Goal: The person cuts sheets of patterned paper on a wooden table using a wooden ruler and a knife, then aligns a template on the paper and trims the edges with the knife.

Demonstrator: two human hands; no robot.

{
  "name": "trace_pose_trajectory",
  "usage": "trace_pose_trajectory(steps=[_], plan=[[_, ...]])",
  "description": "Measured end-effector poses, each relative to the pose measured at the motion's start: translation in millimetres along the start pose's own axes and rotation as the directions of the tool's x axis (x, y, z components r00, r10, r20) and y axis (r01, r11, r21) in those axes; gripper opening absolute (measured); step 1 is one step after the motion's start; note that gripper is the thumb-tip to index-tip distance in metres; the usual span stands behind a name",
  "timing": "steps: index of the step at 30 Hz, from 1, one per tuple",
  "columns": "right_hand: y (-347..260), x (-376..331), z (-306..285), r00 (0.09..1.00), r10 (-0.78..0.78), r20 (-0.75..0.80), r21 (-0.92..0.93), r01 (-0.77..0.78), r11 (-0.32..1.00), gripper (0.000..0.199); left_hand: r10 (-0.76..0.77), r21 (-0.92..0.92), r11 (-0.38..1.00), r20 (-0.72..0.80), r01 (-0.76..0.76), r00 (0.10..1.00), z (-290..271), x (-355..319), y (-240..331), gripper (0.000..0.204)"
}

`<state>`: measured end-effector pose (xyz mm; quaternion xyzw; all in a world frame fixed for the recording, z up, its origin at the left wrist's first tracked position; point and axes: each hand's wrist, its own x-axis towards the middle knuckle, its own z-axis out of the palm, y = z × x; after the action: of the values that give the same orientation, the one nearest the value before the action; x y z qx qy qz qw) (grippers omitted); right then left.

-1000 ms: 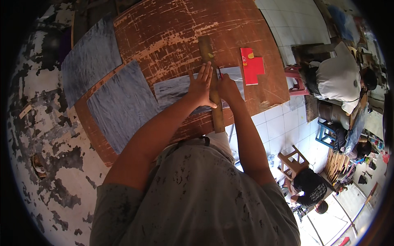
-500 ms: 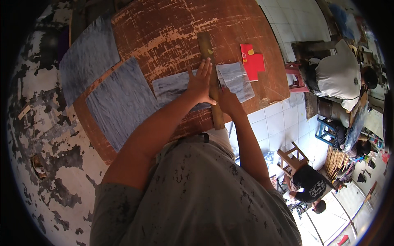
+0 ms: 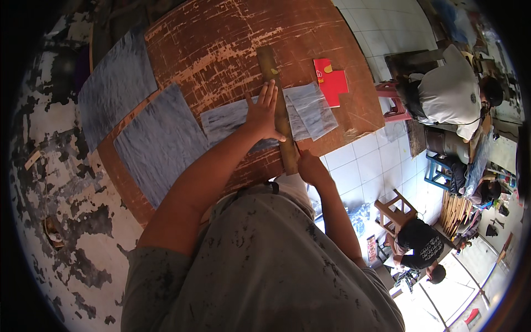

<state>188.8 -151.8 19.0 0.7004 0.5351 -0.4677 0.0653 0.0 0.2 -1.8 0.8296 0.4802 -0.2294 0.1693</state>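
My left hand [image 3: 262, 114] lies flat with its fingers spread, pressing on a long worn straightedge [image 3: 281, 113]. The straightedge crosses a grey, streaked sheet [image 3: 224, 119]. Closed near the table's front edge, just right of the straightedge's lower end, is my right hand [image 3: 313, 169]. A thin dark tip, seemingly a cutter knife [image 3: 299, 148], sticks out of its fingers; the handle is hidden in the fist. To the right of the straightedge, grey pieces [image 3: 315, 110] lie overlapping, one of them at an angle.
Two larger grey sheets, a nearer one [image 3: 160, 138] and a farther one [image 3: 119, 83], cover the left of the scratched brown table [image 3: 210, 44]. A red folded card [image 3: 333, 83] lies at right. People sit beyond the table on the right, near a wooden stool [image 3: 395, 210].
My right hand has drawn toward me along the straightedge to the table's near edge. A grey piece right of the straightedge now lies separated and tilted. My left hand keeps its place on the straightedge.
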Motion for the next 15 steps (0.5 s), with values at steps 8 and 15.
trace_pose_trajectory(steps=[8,15], plan=[[-59.6,71.4,-47.0,0.951,-0.107,-0.29,0.13,0.15,0.98,0.036,0.021,-0.023,1.0,-0.012,-0.021,1.0,1.9,0.6,1.2,0.171],[-94.9,104.3,-57.1,0.984,-0.066,-0.163,0.128,0.087,0.988,0.05,0.035,-0.069,0.997,-0.032,-0.037,0.999,8.0,2.7,-3.0,0.171]])
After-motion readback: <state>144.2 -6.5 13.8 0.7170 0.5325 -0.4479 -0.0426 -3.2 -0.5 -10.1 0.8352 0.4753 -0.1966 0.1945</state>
